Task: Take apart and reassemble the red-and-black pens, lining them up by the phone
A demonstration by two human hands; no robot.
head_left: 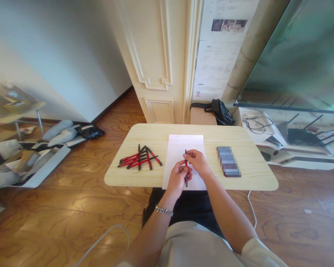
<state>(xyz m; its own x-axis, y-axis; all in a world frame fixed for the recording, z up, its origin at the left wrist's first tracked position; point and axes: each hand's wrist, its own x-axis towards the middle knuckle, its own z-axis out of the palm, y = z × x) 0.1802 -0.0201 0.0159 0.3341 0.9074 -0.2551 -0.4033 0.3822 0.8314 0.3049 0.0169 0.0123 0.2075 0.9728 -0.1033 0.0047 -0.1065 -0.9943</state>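
A red and black pen (pixel 186 165) is held over a white sheet of paper (pixel 180 148) on a small light wooden table (pixel 156 178). My left hand (pixel 178 180) is closed round the pen's lower end. Just above it, my right hand (pixel 197 161) pinches the pen's upper part. A silver bracelet (pixel 164 211) circles my left wrist. To the left of the paper lies a pile of several more red and black pens (pixel 140 158).
A phone (pixel 228 161) lies on the table right of the paper. A black bag (pixel 221 111) rests behind the table by a cream door. Clutter and bags (pixel 44 148) cover the wooden floor at left. A shelf with cables (pixel 292 137) stands at right.
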